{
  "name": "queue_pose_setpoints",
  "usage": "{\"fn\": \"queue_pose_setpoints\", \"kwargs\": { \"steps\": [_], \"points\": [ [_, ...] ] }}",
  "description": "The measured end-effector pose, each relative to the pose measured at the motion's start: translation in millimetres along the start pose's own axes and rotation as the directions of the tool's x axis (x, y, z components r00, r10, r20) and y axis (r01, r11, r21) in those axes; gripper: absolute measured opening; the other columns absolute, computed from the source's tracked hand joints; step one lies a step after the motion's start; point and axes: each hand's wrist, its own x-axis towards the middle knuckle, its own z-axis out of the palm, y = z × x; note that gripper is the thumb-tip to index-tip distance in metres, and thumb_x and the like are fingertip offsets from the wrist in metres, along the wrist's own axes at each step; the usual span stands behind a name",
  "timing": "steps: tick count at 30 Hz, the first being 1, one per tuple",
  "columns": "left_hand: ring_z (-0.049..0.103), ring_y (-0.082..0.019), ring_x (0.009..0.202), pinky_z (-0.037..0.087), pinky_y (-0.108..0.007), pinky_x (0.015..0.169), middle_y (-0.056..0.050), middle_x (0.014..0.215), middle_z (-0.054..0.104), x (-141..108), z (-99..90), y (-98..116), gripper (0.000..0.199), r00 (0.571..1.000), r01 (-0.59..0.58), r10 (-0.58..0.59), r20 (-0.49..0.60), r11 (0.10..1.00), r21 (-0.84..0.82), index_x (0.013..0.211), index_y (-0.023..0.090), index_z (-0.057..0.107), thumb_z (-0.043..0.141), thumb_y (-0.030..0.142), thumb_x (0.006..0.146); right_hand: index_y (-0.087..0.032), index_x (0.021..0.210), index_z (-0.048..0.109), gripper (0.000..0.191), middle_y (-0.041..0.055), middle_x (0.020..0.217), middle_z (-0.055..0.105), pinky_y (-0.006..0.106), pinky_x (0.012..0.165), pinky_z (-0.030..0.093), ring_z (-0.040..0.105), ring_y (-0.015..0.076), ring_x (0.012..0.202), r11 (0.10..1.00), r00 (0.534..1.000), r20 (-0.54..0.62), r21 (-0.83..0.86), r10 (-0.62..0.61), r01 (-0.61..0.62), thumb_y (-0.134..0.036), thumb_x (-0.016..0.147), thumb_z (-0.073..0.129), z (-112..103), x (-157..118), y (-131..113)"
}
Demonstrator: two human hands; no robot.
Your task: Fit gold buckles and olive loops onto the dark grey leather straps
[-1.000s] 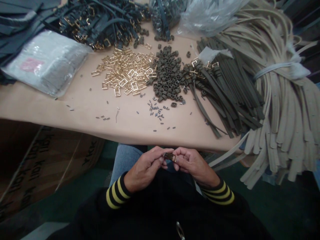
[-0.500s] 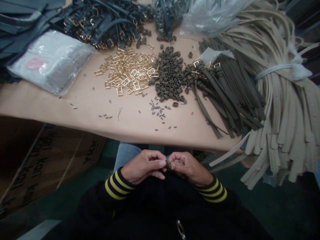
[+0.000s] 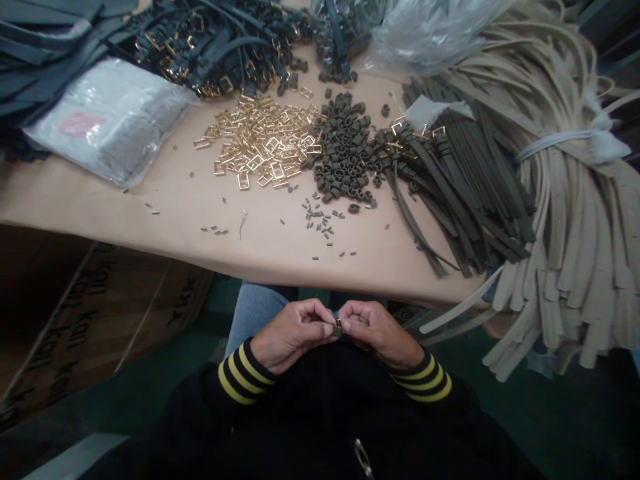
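In front of my body, below the table edge, my left hand (image 3: 300, 333) pinches a small olive leather piece (image 3: 337, 330) between thumb and fingers. My right hand (image 3: 375, 332) meets it, its fingertips closed on a small gold buckle (image 3: 339, 323) against the leather. The fingers hide most of both parts, so how they are joined I cannot tell. Beyond the hands, on the table, lie a heap of gold buckles (image 3: 270, 143), a pile of olive leather loops (image 3: 345, 150) and scattered small metal pieces (image 3: 320, 217).
Olive straps (image 3: 465, 173) and a tied bundle of beige straps (image 3: 575, 220) cover the right side of the paper-covered table (image 3: 165, 230). Dark straps with buckles (image 3: 215, 47) and a plastic-wrapped packet (image 3: 110, 120) lie at the back left. A cardboard box (image 3: 125, 307) stands below on the left.
My left hand has shifted slightly right and its thumb now lies flatter along the leather piece. The held parts have turned a little between the fingertips. The view has shifted slightly.
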Motion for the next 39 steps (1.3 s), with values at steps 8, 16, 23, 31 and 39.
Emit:
{"fn": "queue_pose_setpoints", "kwargs": {
  "steps": [8, 16, 23, 31, 39],
  "points": [
    [0.055, -0.007, 0.059, 0.046, -0.023, 0.065, 0.003, 0.062, 0.056, 4, 0.7, -3, 0.027, 0.994, -0.077, 0.082, -0.071, 0.994, 0.073, 0.065, 0.012, 0.05, 0.073, 0.019, 0.053, -0.015, 0.072, 0.047, 0.02, -0.0064, 0.052, 0.038, 0.018, 0.042, 0.024, 0.031, 0.0055, 0.045, 0.967, 0.997, -0.018, -0.244, -0.079, 0.072, -0.035, 0.075, 0.049, -1, -1, -6],
    [0.048, -0.01, 0.061, 0.039, -0.022, 0.056, 0.002, 0.063, 0.051, 3, 0.2, -5, 0.009, 0.872, -0.313, 0.484, -0.081, 0.675, 0.668, 0.064, 0.014, 0.051, 0.059, 0.017, 0.065, -0.015, 0.082, 0.051, 0.012, 0.0001, 0.067, 0.054, 0.022, 0.055, 0.037, 0.047, 0.0107, 0.061, 0.847, 0.98, -0.067, -0.516, -0.188, 0.127, -0.025, 0.076, 0.049, 4, -6, -17],
    [0.05, -0.01, 0.058, 0.04, -0.021, 0.054, 0.003, 0.061, 0.052, 2, 0.7, -2, 0.013, 0.917, -0.289, 0.394, -0.055, 0.754, 0.59, 0.066, 0.015, 0.05, 0.062, 0.019, 0.064, -0.016, 0.084, 0.047, 0.007, 0.0008, 0.065, 0.06, 0.024, 0.062, 0.042, 0.056, 0.0113, 0.064, 0.908, 0.979, 0.004, -0.374, -0.202, 0.189, -0.022, 0.081, 0.045, 3, -8, -17],
    [0.056, -0.01, 0.061, 0.043, -0.023, 0.059, 0.001, 0.064, 0.057, 2, -4.6, 1, 0.022, 0.972, -0.232, 0.197, 0.127, 0.895, 0.382, 0.076, 0.013, 0.049, 0.064, 0.024, 0.066, -0.018, 0.074, 0.043, 0.004, -0.0001, 0.067, 0.058, 0.023, 0.061, 0.041, 0.055, 0.0118, 0.063, 0.87, 0.979, 0.042, -0.451, -0.201, 0.198, -0.016, 0.076, 0.046, 8, -10, -23],
    [0.054, -0.006, 0.054, 0.045, -0.016, 0.047, 0.002, 0.064, 0.057, 5, -12.9, -3, 0.031, 0.962, -0.083, 0.036, 0.27, 0.983, 0.164, 0.07, 0.014, 0.043, 0.071, 0.023, 0.059, -0.019, 0.068, 0.04, 0.005, -0.0035, 0.058, 0.045, 0.021, 0.05, 0.031, 0.041, 0.0102, 0.052, 0.779, 0.979, 0.053, -0.599, -0.196, 0.188, -0.016, 0.07, 0.044, 13, -11, -28]
  ]
}}
